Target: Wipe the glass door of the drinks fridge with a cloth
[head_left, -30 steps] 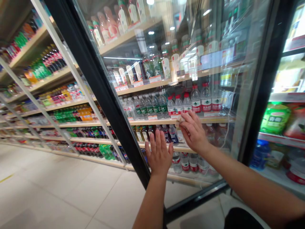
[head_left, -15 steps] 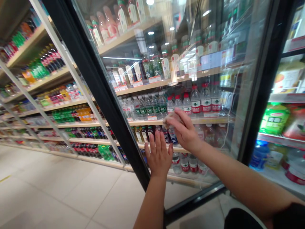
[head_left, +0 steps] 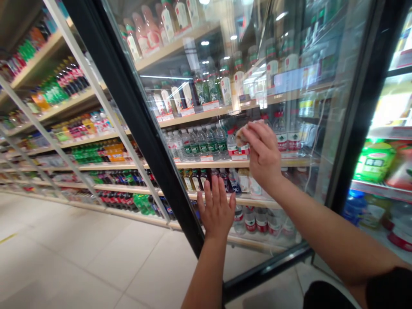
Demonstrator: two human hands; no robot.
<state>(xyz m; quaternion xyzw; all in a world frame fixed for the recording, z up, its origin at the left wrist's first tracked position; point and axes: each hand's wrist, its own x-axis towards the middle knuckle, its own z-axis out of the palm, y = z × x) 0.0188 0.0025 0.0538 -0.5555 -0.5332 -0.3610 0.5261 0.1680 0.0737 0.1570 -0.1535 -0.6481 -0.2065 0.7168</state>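
A black-framed glass cooler door (head_left: 180,201) stands swung open before me. My left hand (head_left: 216,209) lies flat on the glass near the frame's left edge, fingers stretched upward. Higher up, my right hand (head_left: 263,153) presses a small crumpled pale cloth (head_left: 241,134) against the glass, fingers curled over it. Behind the glass, water bottles with red caps (head_left: 232,143) and green-labelled bottles (head_left: 206,140) line a wooden shelf (head_left: 209,164).
Open shelves of coloured drink bottles (head_left: 80,152) run along the left wall above a light tiled floor (head_left: 80,257). To the right of the door frame, the cooler interior holds a green bag (head_left: 373,163) and a blue-capped bottle (head_left: 354,208).
My right hand with the cloth has slid up and slightly right on the glass, after a sweep to the left. My left hand has stayed flat in place.
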